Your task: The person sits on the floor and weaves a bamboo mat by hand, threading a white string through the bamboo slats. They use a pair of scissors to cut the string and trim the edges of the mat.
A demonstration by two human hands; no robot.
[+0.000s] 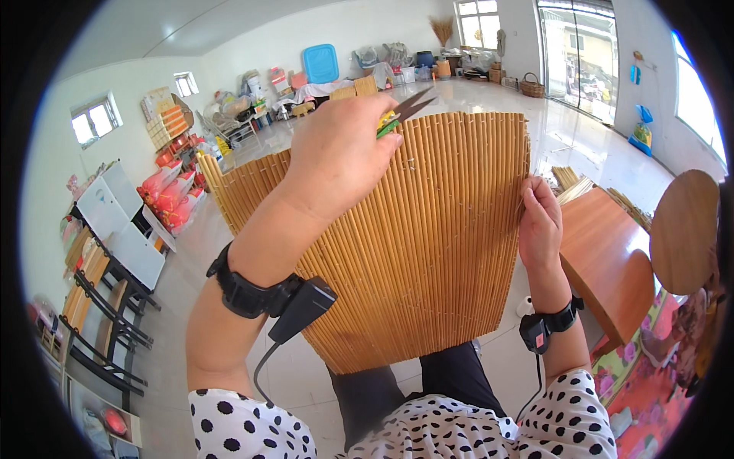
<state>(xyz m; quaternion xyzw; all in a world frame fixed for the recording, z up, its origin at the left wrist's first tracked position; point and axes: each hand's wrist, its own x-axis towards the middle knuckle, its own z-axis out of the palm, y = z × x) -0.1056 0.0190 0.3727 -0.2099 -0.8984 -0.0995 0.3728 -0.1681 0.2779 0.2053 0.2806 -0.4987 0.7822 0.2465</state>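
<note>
A mat of thin, yellow-brown stalks [413, 252] bound side by side hangs in front of my body, its lower edge over my dark trousers. My left hand [344, 145] is closed round small scissors [396, 121] with green and yellow handles, near the mat's top edge. Their two pointed blades stand apart and point up to the right, beyond that edge. On the other side, my right hand [541, 222] pinches the mat's right edge between thumb and fingers. Black straps with small boxes sit on both my forearms.
To the right stand a brown wooden table [608, 256] and a round wooden board [683, 232], with loose stalks [575, 183] behind the table. Folding tables [103, 306] line the left side. Red bags [172, 199] and household goods lie along the walls, and a wicker basket [532, 86] stands far off.
</note>
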